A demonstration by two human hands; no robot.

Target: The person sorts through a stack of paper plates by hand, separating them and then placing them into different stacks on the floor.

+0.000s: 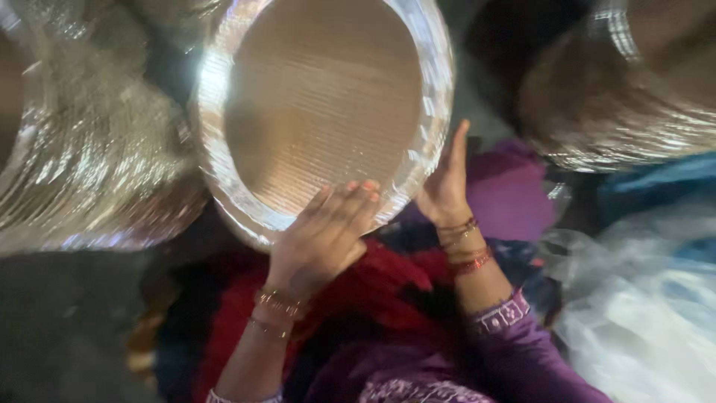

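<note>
A stack of shiny round paper plates (328, 112) with silver rims and a golden-brown centre stands in front of me. My left hand (324, 239) lies flat on the near rim of the top plate, fingers together. My right hand (445, 183) presses against the stack's right edge, fingers pointing up. Both wrists wear bangles, and purple sleeves cover my forearms. The picture is blurred by motion.
Another stack of silver plates (82, 172) sits at the left, and one more (626, 89) at the upper right. Clear plastic wrapping (641, 298) lies at the right. Red and purple cloth (388, 291) covers my lap below the plates.
</note>
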